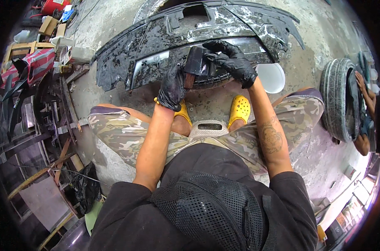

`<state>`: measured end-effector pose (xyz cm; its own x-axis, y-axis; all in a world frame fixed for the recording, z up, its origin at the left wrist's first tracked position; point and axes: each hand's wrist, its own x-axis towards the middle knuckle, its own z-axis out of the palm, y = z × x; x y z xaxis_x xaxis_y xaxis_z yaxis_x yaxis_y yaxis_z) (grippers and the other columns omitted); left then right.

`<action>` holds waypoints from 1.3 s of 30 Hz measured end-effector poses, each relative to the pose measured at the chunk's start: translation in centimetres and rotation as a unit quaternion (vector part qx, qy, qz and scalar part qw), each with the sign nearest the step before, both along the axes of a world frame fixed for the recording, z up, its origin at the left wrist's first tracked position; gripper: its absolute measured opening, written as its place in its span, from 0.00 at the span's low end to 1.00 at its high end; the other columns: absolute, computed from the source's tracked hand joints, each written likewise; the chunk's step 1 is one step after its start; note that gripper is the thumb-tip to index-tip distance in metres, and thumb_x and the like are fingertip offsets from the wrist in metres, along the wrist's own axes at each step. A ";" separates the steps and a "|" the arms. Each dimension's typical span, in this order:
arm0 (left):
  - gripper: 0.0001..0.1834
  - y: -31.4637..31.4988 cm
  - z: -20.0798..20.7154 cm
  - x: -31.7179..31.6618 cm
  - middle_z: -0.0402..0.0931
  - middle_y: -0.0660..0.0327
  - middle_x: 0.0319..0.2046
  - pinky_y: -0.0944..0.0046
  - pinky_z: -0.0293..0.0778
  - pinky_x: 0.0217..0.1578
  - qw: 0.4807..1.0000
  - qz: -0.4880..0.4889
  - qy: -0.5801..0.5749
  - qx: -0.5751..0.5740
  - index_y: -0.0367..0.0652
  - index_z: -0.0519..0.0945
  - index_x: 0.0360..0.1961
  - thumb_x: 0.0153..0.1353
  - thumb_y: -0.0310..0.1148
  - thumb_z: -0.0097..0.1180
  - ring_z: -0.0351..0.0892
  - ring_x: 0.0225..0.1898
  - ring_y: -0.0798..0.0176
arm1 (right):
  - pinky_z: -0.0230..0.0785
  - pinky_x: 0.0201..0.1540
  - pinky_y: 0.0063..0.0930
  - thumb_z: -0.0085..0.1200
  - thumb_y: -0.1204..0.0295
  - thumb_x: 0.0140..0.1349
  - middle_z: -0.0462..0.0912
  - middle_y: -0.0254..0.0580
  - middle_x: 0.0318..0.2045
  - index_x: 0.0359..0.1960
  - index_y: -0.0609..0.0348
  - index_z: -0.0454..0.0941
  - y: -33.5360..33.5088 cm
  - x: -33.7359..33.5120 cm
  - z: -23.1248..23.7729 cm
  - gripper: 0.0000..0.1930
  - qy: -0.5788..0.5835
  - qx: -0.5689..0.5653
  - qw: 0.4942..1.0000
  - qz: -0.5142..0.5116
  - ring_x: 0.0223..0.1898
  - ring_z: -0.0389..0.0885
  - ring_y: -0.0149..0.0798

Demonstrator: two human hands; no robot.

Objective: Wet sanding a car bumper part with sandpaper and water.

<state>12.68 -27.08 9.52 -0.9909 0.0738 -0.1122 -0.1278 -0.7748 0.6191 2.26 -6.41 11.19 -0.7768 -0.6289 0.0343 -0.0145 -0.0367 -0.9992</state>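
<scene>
My left hand [172, 87], in a black glove, is closed around the lower end of a small brown block with a dark sheet wrapped over it [195, 60]. Brown shows only at the bottom of the block. My right hand [232, 62], gloved in black too, has its fingers bent against the sheet's right side; what they pinch there is partly hidden. Both hands are above the near edge of a large, wet, glossy black vehicle panel [156, 39], which has a rectangular opening at its far side. Part of a tire [210, 82] shows beneath the panel.
A white round container [271, 78] stands right of the panel. Further right is a large upright tire [338, 100] with another person's hand and arm beside it. Scrap frames [35, 138], a striped bag [39, 67] and boxes crowd the left. Yellow clogs [240, 109] are on my feet.
</scene>
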 end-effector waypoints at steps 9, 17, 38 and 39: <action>0.20 0.8 1.7 0.5 0.78 0.48 0.57 0.58 0.70 0.62 0.632 0.137 0.229 -0.727 0.34 0.76 0.61 0.67 0.23 0.54 0.78 0.59 0.52 | 0.74 0.51 0.24 0.64 0.68 0.65 0.85 0.35 0.45 0.53 0.63 0.81 0.7 0.2 1.0 0.18 -0.061 0.000 0.998 -0.015 0.45 0.80 0.28; 0.18 1.4 0.8 -0.1 0.82 0.47 0.50 0.56 0.75 0.56 0.823 0.126 0.089 -0.546 0.35 0.78 0.58 0.67 0.24 0.55 0.82 0.53 0.51 | 0.74 0.50 0.23 0.66 0.71 0.63 0.86 0.33 0.45 0.54 0.59 0.83 0.1 0.6 1.9 0.17 -0.098 -0.064 0.993 -0.035 0.44 0.81 0.26; 0.19 1.7 3.5 -0.2 0.78 0.41 0.54 0.48 0.70 0.61 0.632 0.140 0.204 -0.735 0.34 0.78 0.57 0.69 0.33 0.52 0.77 0.57 0.39 | 0.73 0.57 0.25 0.65 0.74 0.63 0.86 0.38 0.52 0.59 0.59 0.80 0.6 0.6 2.4 0.21 -0.110 -0.104 0.988 -0.018 0.52 0.81 0.27; 0.19 1.6 3.7 -0.2 0.79 0.41 0.54 0.48 0.71 0.60 0.621 0.134 0.190 -0.748 0.34 0.78 0.57 0.69 0.33 0.52 0.78 0.56 0.39 | 0.74 0.56 0.25 0.65 0.74 0.63 0.86 0.38 0.52 0.58 0.58 0.80 0.5 0.7 2.4 0.21 -0.090 -0.117 0.989 -0.011 0.51 0.81 0.27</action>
<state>12.47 -25.44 13.17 -0.9210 -0.0060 0.3895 0.2564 0.7433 0.6178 2.98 -5.88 13.54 -0.7965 -0.6036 0.0359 0.1603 -0.2680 -0.9500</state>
